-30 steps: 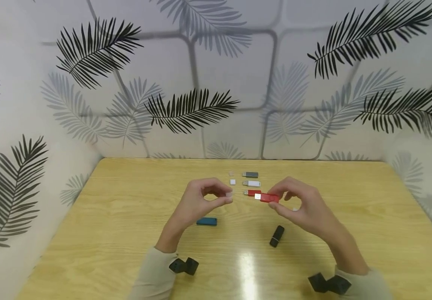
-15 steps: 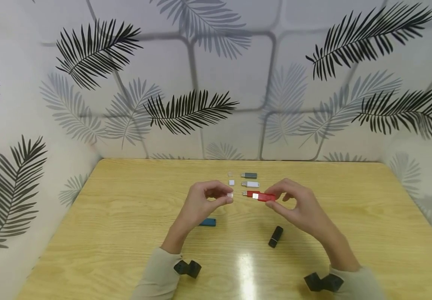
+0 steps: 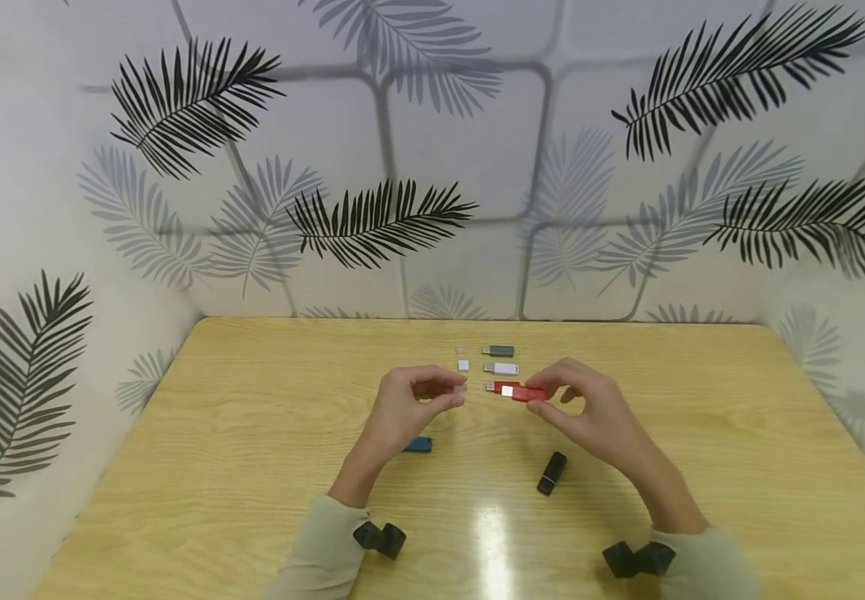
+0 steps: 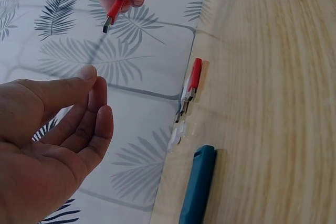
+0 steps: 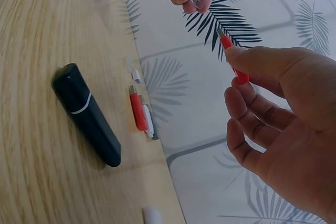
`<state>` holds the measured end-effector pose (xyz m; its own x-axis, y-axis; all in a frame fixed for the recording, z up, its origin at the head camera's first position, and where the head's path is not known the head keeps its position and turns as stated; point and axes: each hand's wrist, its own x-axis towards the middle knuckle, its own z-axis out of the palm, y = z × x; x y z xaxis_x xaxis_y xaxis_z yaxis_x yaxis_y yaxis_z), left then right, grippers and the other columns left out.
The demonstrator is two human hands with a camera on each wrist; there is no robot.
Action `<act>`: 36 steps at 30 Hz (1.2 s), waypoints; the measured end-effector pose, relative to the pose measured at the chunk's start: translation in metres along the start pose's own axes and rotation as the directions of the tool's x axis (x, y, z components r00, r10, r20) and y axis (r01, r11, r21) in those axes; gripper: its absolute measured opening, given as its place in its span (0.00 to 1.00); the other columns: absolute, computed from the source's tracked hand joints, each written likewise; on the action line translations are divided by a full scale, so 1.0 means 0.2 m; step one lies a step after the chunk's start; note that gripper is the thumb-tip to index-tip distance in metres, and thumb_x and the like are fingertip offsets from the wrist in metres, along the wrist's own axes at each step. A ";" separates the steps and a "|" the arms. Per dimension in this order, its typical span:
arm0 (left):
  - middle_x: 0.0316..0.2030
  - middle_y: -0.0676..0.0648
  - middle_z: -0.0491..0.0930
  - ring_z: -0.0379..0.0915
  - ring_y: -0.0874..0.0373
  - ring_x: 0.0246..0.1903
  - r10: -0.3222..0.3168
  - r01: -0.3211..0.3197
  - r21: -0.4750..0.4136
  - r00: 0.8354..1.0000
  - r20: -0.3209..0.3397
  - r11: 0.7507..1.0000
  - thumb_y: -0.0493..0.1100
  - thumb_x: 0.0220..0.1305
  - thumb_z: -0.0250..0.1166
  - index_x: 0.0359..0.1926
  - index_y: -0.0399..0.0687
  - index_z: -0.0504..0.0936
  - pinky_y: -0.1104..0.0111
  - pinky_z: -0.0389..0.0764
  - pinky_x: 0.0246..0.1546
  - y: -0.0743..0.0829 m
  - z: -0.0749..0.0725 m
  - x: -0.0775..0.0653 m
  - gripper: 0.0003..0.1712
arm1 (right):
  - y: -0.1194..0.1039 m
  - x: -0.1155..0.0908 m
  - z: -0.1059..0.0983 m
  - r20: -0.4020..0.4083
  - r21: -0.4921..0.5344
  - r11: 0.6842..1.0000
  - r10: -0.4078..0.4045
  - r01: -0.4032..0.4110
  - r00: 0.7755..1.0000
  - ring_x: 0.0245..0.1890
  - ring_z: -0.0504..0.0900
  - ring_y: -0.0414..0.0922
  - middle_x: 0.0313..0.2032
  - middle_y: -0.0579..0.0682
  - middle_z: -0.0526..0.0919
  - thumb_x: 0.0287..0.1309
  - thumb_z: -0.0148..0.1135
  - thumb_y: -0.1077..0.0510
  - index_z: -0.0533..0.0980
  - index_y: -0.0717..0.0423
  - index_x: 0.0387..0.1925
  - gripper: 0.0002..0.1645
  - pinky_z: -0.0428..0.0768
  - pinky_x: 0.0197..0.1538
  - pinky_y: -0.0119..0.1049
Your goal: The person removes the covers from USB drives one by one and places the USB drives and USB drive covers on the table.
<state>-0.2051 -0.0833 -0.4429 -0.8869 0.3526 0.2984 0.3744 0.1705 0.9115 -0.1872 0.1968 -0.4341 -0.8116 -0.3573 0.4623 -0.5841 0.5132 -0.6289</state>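
Note:
In the head view, my left hand (image 3: 406, 408) pinches a small clear cap (image 5: 196, 2) between thumb and forefinger. My right hand (image 3: 590, 410) pinches a red USB stick (image 3: 528, 394) by its rear end, its metal plug facing left toward the cap. A gap separates plug and cap. Beneath and behind the held stick, a second red USB stick (image 5: 137, 109) lies on the table, partly overlapped in the head view. Above it in the row are a white USB stick (image 3: 506, 368) and a grey USB stick (image 3: 502, 351), plugs to the left.
A white cap (image 3: 463, 365) and a clear cap (image 3: 459, 349) lie left of the row. A blue USB stick (image 4: 198, 184) rests below my left hand, partly hidden by it. A black stick (image 5: 86, 116) lies nearer, below my right hand. A patterned wall borders the wooden table (image 3: 252, 467).
My right hand has moved left with the red USB stick, bringing its plug closer to the cap. My left hand has shifted slightly, still pinching the cap.

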 end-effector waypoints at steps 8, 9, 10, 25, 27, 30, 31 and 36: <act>0.43 0.39 0.88 0.87 0.47 0.41 -0.025 0.025 0.011 1.000 -0.007 1.000 0.30 0.64 0.70 0.46 0.33 0.88 0.69 0.86 0.42 -0.03 0.01 0.01 0.10 | 0.03 0.00 0.03 -0.001 -0.004 0.999 0.032 -0.032 0.999 0.37 0.81 0.41 0.38 0.41 0.84 0.56 0.77 0.64 0.85 0.53 0.42 0.12 0.84 0.36 0.43; 0.42 0.39 0.88 0.87 0.47 0.41 -0.031 0.031 0.013 0.999 -0.010 0.999 0.30 0.64 0.70 0.46 0.33 0.88 0.69 0.86 0.41 -0.03 0.02 0.01 0.10 | 0.04 0.00 0.03 -0.001 -0.005 0.999 0.037 -0.037 0.999 0.37 0.81 0.40 0.38 0.41 0.84 0.56 0.77 0.64 0.85 0.53 0.42 0.12 0.84 0.36 0.44; 0.42 0.39 0.88 0.87 0.48 0.40 -0.031 0.032 0.015 0.999 -0.014 0.999 0.30 0.64 0.71 0.45 0.33 0.88 0.69 0.86 0.41 -0.04 0.02 0.00 0.09 | 0.04 0.00 0.03 0.000 -0.004 0.999 0.042 -0.042 0.999 0.37 0.81 0.40 0.38 0.41 0.84 0.56 0.77 0.64 0.85 0.52 0.42 0.12 0.84 0.36 0.44; 0.41 0.42 0.88 0.85 0.51 0.38 -0.149 0.153 0.079 0.987 -0.057 0.985 0.31 0.62 0.72 0.43 0.36 0.89 0.70 0.85 0.39 -0.12 0.07 0.02 0.08 | 0.11 0.00 0.10 0.019 0.014 0.996 0.082 -0.083 0.996 0.37 0.82 0.41 0.39 0.43 0.85 0.57 0.75 0.65 0.86 0.53 0.42 0.11 0.82 0.37 0.37; 0.41 0.43 0.88 0.85 0.51 0.38 -0.157 0.162 0.091 0.986 -0.060 0.983 0.31 0.62 0.72 0.43 0.36 0.90 0.70 0.85 0.38 -0.13 0.07 0.02 0.08 | 0.11 0.01 0.11 0.023 0.012 0.996 0.092 -0.092 0.996 0.37 0.82 0.42 0.38 0.44 0.85 0.58 0.75 0.65 0.86 0.53 0.42 0.11 0.82 0.37 0.37; 0.40 0.44 0.88 0.85 0.52 0.37 -0.169 0.175 0.111 0.984 -0.061 0.978 0.31 0.62 0.73 0.42 0.37 0.90 0.69 0.84 0.37 -0.14 0.07 0.03 0.07 | 0.13 0.01 0.12 0.031 0.012 0.994 0.107 -0.108 0.994 0.37 0.83 0.44 0.38 0.45 0.85 0.58 0.75 0.65 0.86 0.54 0.43 0.11 0.83 0.37 0.39; 0.39 0.44 0.88 0.85 0.53 0.36 -0.171 0.177 0.116 0.983 -0.060 0.977 0.31 0.62 0.73 0.42 0.37 0.90 0.69 0.84 0.37 -0.14 0.07 0.03 0.07 | 0.13 0.01 0.13 0.037 0.014 0.993 0.116 -0.117 0.993 0.37 0.83 0.44 0.38 0.45 0.85 0.58 0.75 0.65 0.86 0.54 0.43 0.11 0.83 0.38 0.39; 0.39 0.46 0.89 0.84 0.57 0.35 -0.191 0.199 0.152 0.979 -0.067 0.968 0.32 0.62 0.74 0.41 0.39 0.90 0.72 0.84 0.36 -0.16 0.08 0.04 0.06 | 0.14 0.02 0.15 0.061 0.009 0.984 0.179 -0.180 0.982 0.38 0.82 0.44 0.39 0.45 0.86 0.58 0.75 0.65 0.86 0.54 0.43 0.11 0.83 0.39 0.39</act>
<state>-0.2202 -0.0720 -0.4738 -0.9581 0.2513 0.1372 0.2271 0.3751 0.8987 -0.2068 0.1872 -0.4692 -0.9024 -0.3063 0.3031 -0.4284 0.5623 -0.7073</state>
